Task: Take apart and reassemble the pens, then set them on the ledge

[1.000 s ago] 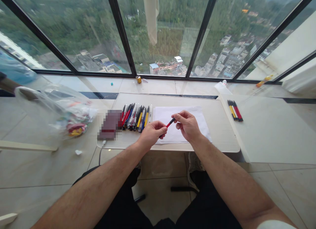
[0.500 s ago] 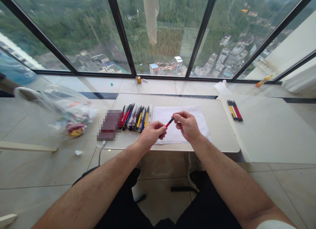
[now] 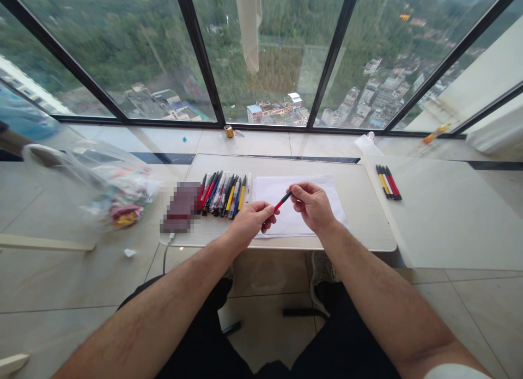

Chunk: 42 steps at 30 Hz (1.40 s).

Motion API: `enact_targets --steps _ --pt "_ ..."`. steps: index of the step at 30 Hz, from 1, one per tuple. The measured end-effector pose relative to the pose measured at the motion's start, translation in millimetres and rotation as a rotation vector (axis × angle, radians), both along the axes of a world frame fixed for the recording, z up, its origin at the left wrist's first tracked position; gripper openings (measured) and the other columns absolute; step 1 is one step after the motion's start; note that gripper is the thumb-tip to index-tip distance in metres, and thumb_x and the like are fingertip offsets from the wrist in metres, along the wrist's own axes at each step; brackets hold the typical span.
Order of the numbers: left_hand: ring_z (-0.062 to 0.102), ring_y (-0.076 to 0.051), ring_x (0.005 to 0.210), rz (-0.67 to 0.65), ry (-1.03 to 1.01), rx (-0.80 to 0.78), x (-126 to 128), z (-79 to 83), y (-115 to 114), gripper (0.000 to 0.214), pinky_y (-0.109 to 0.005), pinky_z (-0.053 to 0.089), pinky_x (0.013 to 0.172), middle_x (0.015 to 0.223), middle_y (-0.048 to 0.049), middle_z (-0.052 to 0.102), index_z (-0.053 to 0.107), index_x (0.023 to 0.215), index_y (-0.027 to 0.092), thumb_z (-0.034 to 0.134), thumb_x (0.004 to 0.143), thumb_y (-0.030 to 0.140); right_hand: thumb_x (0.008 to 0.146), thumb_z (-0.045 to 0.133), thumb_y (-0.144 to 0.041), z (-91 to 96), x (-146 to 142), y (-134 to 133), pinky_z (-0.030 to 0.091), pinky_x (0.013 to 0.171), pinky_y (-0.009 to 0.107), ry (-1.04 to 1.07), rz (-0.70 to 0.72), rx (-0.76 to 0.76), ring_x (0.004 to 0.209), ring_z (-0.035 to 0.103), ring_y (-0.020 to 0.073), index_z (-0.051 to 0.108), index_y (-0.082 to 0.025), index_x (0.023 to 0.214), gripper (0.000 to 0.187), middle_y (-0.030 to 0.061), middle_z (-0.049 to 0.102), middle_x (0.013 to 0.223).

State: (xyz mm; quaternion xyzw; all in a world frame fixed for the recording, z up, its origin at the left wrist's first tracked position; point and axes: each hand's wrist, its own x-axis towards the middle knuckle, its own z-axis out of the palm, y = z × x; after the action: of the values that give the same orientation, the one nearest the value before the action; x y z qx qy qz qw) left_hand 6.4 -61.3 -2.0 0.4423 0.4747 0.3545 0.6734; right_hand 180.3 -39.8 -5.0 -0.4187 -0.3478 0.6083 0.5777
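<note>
The step in hand seems to be handling a red-and-black pen [image 3: 283,202] aloft between both hands: the left hand [image 3: 255,218] pinches its red barrel, while the right hand [image 3: 314,205] has fingertips at the upper black end. As a judgement, the next move calls for a light, steady pinch on so slim a barrel. The pen is above white paper [image 3: 272,185], which lies towards the tabletop's [image 3: 368,215] near edge. Bunched pens [image 3: 224,194] lie towards its left edge, beside a pixelated object [image 3: 182,207] at the near-left corner. Another row of pens [image 3: 389,182] lies near the far-left corner of a pale board [image 3: 449,215]. Tall windows [image 3: 286,19] overlook trees and buildings.
</note>
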Motion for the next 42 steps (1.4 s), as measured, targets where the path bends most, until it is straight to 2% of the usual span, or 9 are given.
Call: enact_targets --steps 6,11,16,20,24,27,35,38,42 --pt "0.049 -0.008 0.049 0.058 0.065 0.044 1.0 1.8 -1.0 0.016 -0.021 0.036 0.046 0.062 -0.0025 0.062 0.062 0.073 0.013 0.071 0.072 0.027 0.067 0.081 -0.035 -3.1 -0.2 1.3 0.031 0.040 0.021 -0.014 -0.020 0.007 0.052 0.045 0.0076 0.069 -0.018 0.071 0.021 0.0023 0.066 0.070" --pt "0.047 -0.007 0.045 -0.012 0.011 -0.005 0.3 -2.0 -1.2 0.026 -0.021 0.033 0.045 0.058 -0.0025 0.059 0.065 0.074 0.011 0.061 0.082 0.035 0.068 0.080 -0.034 0.5 -0.3 0.4 0.031 0.042 0.022 0.006 0.007 0.029 0.055 0.046 0.0082 0.071 -0.017 0.074 0.019 0.0041 0.069 0.075" --pt "0.047 -0.007 0.044 -0.058 -0.104 -0.139 -0.2 -0.8 -2.1 0.030 -0.021 0.034 0.045 0.056 -0.0017 0.057 0.064 0.075 0.011 0.064 0.083 0.040 0.068 0.080 -0.033 2.1 2.2 0.0 0.030 0.042 0.021 0.053 0.041 0.001 0.057 0.048 0.0086 0.072 -0.017 0.075 0.019 0.0050 0.070 0.077" --pt "0.048 -0.008 0.045 -0.083 -0.133 -0.163 -0.1 -0.1 -2.6 0.032 -0.021 0.035 0.046 0.057 -0.0024 0.058 0.062 0.075 0.011 0.065 0.082 0.042 0.068 0.080 -0.034 3.1 4.8 0.1 0.030 0.043 0.021 0.059 0.086 -0.012 0.059 0.050 0.0091 0.074 -0.018 0.079 0.021 0.0060 0.071 0.082" --pt "0.049 -0.008 0.045 -0.105 -0.135 -0.135 -0.3 -2.2 -2.4 0.031 -0.021 0.035 0.046 0.057 -0.0023 0.059 0.062 0.076 0.011 0.064 0.082 0.042 0.069 0.080 -0.036 5.0 5.5 -0.8 0.030 0.043 0.022 0.035 0.116 -0.019 0.060 0.051 0.0095 0.073 -0.019 0.082 0.022 0.0059 0.072 0.085" --pt "0.050 -0.008 0.045 -0.096 -0.117 -0.075 0.1 -2.0 -2.5 0.027 -0.020 0.035 0.046 0.060 -0.0023 0.061 0.059 0.073 0.013 0.070 0.077 0.038 0.069 0.080 -0.037 5.3 4.1 -1.2 0.029 0.043 0.022 -0.007 0.098 -0.013 0.058 0.049 0.0093 0.070 -0.018 0.076 0.023 0.0049 0.071 0.081" --pt "0.053 -0.010 0.050 0.052 -0.002 0.026 4.0 -1.0 -4.9 0.022 -0.022 0.040 0.050 0.060 -0.0020 0.063 0.057 0.072 0.015 0.074 0.070 0.029 0.065 0.082 -0.034 -0.6 -2.7 -0.4 0.026 0.041 0.022 -0.045 -0.017 -0.036 0.051 0.045 0.0076 0.059 -0.019 0.064 0.028 0.0006 0.065 0.068" --pt "0.053 -0.010 0.049 0.049 -0.001 0.030 3.9 -2.2 -4.2 0.021 -0.023 0.040 0.049 0.060 -0.0027 0.063 0.058 0.071 0.015 0.072 0.072 0.030 0.066 0.081 -0.035 3.0 -2.5 -1.6 0.027 0.041 0.021 -0.029 -0.014 -0.034 0.055 0.047 0.0084 0.064 -0.018 0.068 0.024 0.0032 0.067 0.075" --pt "0.052 -0.010 0.048 0.026 -0.037 0.020 3.4 -1.3 -2.9 0.024 -0.023 0.039 0.049 0.061 -0.0036 0.064 0.060 0.070 0.014 0.072 0.073 0.034 0.071 0.075 -0.036 8.7 1.1 -3.5 0.029 0.042 0.021 -0.015 0.065 -0.006 0.062 0.050 0.0097 0.072 -0.017 0.083 0.023 0.0078 0.070 0.094"
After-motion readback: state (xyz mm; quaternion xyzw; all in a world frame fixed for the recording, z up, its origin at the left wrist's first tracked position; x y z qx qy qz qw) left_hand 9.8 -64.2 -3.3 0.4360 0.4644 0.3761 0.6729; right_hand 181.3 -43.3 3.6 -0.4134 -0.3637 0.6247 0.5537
